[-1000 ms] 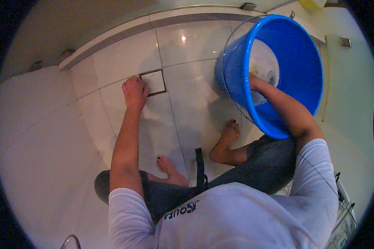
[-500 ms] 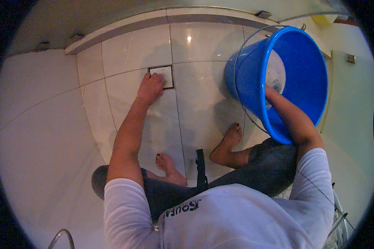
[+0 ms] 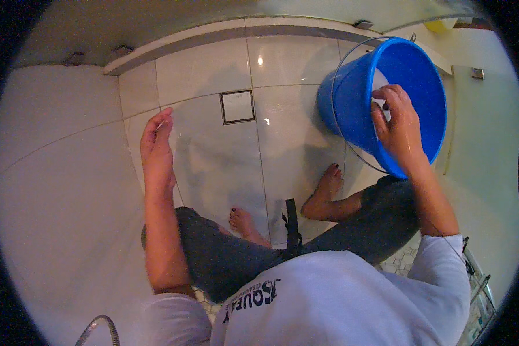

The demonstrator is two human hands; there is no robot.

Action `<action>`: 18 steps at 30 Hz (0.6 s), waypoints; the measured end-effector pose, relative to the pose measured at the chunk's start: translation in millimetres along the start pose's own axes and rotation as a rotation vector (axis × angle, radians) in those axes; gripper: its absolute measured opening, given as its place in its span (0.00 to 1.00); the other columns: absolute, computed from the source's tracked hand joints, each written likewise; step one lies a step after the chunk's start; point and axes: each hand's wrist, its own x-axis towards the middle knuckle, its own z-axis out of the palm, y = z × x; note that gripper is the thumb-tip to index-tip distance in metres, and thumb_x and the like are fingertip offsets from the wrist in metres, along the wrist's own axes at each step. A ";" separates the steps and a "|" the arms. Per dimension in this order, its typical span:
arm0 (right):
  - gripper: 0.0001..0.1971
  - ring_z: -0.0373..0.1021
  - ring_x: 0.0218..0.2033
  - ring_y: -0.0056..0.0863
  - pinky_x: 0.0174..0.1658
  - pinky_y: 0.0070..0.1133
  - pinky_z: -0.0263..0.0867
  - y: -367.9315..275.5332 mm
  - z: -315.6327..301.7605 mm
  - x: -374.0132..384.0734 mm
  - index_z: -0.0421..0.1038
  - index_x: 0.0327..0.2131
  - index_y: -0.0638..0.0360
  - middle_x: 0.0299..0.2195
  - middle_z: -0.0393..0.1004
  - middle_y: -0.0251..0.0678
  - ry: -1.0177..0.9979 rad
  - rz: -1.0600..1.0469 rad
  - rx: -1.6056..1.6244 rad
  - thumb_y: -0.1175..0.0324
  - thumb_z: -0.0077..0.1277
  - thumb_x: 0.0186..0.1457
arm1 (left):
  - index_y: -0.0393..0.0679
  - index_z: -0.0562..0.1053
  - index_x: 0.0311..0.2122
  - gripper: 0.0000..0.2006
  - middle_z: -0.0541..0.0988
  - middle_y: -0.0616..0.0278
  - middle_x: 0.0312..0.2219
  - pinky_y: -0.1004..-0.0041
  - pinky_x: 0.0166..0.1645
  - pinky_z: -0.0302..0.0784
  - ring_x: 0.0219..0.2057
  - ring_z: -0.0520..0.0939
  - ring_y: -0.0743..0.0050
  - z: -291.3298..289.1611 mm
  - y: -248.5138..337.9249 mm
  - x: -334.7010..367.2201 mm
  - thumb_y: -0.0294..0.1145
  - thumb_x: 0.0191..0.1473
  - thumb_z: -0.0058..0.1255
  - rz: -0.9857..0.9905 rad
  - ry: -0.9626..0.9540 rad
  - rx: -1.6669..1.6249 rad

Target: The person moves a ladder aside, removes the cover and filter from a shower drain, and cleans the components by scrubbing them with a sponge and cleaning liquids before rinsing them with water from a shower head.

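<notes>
My left hand (image 3: 157, 147) is raised off the floor beside the left wall, fingers stretched out and holding nothing I can see. My right hand (image 3: 402, 127) is over the mouth of a large blue bucket (image 3: 347, 106), its wet fingers loosely curved with a gap between thumb and fingers. Pale, sudsy water (image 3: 380, 79) shows inside the bucket, partly behind that hand. A square drain cover (image 3: 237, 108) with a dark frame lies in the floor to the right of my left hand.
Light tiled floor (image 3: 202, 155) surrounds my bare feet (image 3: 248, 226). A raised curb (image 3: 190, 43) runs along the far side below a glass panel. A metal shower hose (image 3: 101, 324) curves at the lower left. A black strap (image 3: 292, 222) hangs from my waist.
My left hand has lifted off the drain cover and moved left. My right hand has come up out of the water to the bucket's mouth. The view has shifted slightly.
</notes>
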 end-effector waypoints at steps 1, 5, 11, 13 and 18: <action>0.08 0.64 0.35 0.42 0.38 0.31 0.61 -17.0 2.6 -2.9 0.67 0.31 0.59 0.33 0.66 0.42 0.002 0.001 -0.003 0.72 0.49 0.43 | 0.43 0.69 0.43 0.15 0.69 0.65 0.42 0.71 0.54 0.53 0.45 0.66 0.77 -4.2 2.9 -5.8 0.37 0.51 0.45 0.021 0.100 -0.148; 0.10 0.64 0.37 0.40 0.40 0.30 0.61 -74.0 44.8 -10.7 0.67 0.33 0.58 0.33 0.66 0.42 0.045 -0.002 0.095 0.72 0.49 0.43 | 0.43 0.63 0.50 0.22 0.65 0.60 0.50 0.63 0.55 0.50 0.51 0.64 0.65 -25.9 3.5 -5.9 0.46 0.55 0.33 0.025 0.087 -0.104; 0.18 0.64 0.26 0.21 0.29 0.21 0.62 -103.2 256.9 -19.8 0.59 0.48 0.49 0.31 0.70 0.32 -0.694 0.842 1.328 0.67 0.43 0.52 | 0.43 0.63 0.49 0.22 0.66 0.59 0.49 0.63 0.56 0.48 0.51 0.64 0.66 -24.9 -10.3 10.4 0.46 0.54 0.34 -0.025 0.081 -0.226; 0.19 0.63 0.26 0.21 0.28 0.21 0.61 -117.5 299.4 -19.6 0.56 0.49 0.46 0.32 0.70 0.32 -0.638 0.990 1.520 0.67 0.43 0.52 | 0.43 0.66 0.47 0.20 0.66 0.60 0.48 0.64 0.55 0.49 0.50 0.65 0.66 -18.2 -7.4 12.3 0.44 0.53 0.35 -0.100 0.069 -0.129; 0.15 0.63 0.26 0.22 0.28 0.22 0.61 -151.1 333.0 -11.7 0.55 0.45 0.43 0.33 0.69 0.32 -0.379 1.303 1.944 0.67 0.41 0.53 | 0.45 0.69 0.45 0.19 0.68 0.62 0.46 0.66 0.54 0.51 0.47 0.67 0.68 -27.0 -12.4 9.9 0.44 0.51 0.37 -0.030 0.104 -0.137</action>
